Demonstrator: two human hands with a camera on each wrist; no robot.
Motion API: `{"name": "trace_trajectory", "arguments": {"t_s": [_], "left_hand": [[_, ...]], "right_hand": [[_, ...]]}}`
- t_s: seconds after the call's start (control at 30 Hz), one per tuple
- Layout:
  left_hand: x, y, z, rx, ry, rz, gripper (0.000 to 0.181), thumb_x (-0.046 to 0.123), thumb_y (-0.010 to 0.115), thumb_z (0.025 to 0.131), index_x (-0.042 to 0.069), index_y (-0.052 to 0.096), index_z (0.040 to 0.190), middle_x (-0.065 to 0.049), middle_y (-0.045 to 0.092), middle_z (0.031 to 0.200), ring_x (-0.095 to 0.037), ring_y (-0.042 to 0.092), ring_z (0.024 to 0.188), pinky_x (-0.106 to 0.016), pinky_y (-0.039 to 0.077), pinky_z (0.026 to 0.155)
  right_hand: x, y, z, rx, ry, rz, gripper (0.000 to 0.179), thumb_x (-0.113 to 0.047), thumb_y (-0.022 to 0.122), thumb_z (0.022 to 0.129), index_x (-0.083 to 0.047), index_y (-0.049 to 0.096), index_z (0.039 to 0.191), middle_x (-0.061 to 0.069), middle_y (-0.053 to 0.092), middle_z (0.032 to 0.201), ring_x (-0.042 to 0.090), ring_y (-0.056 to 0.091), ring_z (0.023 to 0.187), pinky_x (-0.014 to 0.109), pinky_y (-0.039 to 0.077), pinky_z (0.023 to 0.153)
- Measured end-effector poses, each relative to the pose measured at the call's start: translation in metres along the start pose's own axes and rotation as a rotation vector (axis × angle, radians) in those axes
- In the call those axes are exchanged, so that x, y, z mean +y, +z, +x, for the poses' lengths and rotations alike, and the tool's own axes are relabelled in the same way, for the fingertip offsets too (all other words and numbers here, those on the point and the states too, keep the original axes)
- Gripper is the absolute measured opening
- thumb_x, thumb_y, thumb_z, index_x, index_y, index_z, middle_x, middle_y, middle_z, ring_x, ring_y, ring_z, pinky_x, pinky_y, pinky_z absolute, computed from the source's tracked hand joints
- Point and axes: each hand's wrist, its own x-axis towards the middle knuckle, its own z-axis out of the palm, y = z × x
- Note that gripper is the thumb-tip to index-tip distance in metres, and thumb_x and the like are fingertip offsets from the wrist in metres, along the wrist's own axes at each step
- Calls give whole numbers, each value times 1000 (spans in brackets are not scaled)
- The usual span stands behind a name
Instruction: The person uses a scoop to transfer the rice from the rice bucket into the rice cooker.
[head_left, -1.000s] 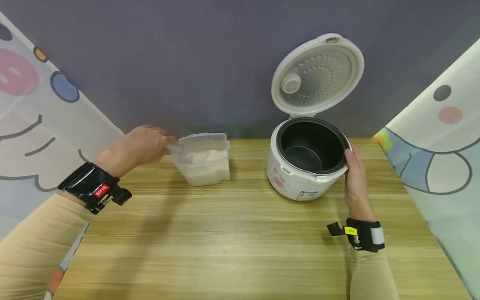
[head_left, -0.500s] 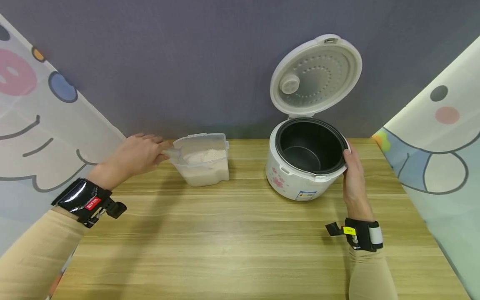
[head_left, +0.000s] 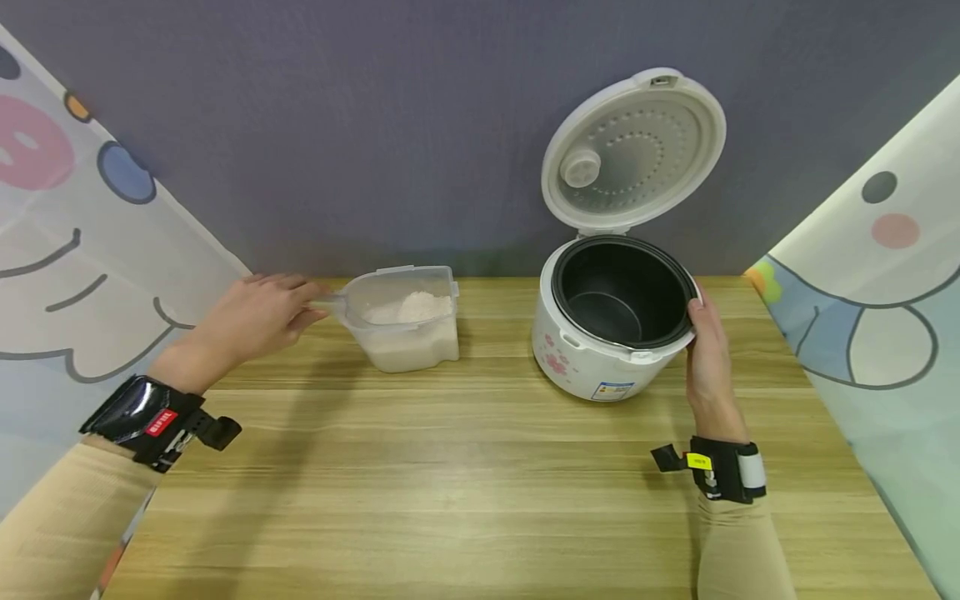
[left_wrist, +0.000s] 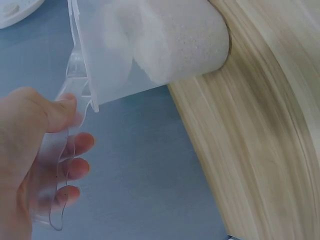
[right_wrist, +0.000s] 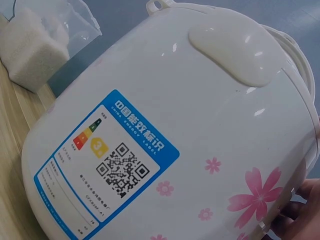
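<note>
Curled fingers and thumb of my left hand (head_left: 258,315) grip the handle of a clear plastic scoop (left_wrist: 50,155). Its other end reaches over the rim of a translucent container (head_left: 393,286), where the scoop's bowl is hard to make out. White rice (head_left: 423,307) is heaped inside, higher toward the right. My right hand (head_left: 708,354) holds the right side of a white rice cooker (head_left: 577,372), thumb on the rim. Its lid (head_left: 641,158) stands raised, and the black inner pot (head_left: 600,312) shows no contents.
A wooden table (head_left: 450,483) carries both things, with the container left of the cooker. A dark grey wall (head_left: 360,142) rises behind. Cartoon-printed panels (head_left: 885,275) flank the table on both sides.
My left hand has moved left and slightly toward me, exposing more of the scoop's handle. The rice heap's shape has changed. Right hand and cooker are unmoved.
</note>
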Motion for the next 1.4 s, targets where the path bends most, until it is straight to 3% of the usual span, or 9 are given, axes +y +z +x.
{"name": "trace_trajectory", "arguments": {"t_s": [0.13,0.43,0.73,1.17,1.4], "left_hand": [[0,0,-5,16,-48,-23,34,18,79,90,7,72,122,-18,75,111,-36,72,87,-58,55,75],[0,5,-15,59,-103,-78,36,17,79,91,10,70,124,-18,74,113,-31,72,74,-54,54,59],[2,13,-23,76,-173,-118,36,18,76,94,8,69,128,-14,74,106,-28,70,73,-51,53,60],[2,3,-12,121,-132,-143,35,18,71,97,6,68,130,-14,74,101,-26,68,68,-48,51,56],[8,-3,-1,127,-113,-144,35,18,72,97,9,68,130,-12,73,94,-22,65,65,-36,43,50]], "right_hand": [[1,-2,-1,4,-4,5,52,-32,41,111,-14,41,159,4,39,162,19,32,148,29,24,114],[3,-5,0,10,0,25,52,-33,42,110,-14,42,159,4,39,162,19,33,147,29,24,116],[5,-6,0,12,-7,19,52,-34,42,110,-15,42,158,4,39,162,19,32,147,31,23,116],[3,-4,2,18,-3,34,51,-33,43,110,-14,43,158,4,40,161,18,33,147,30,23,117],[3,-1,4,7,4,35,52,-31,42,110,-12,42,159,4,39,163,18,33,148,29,23,118]]}}
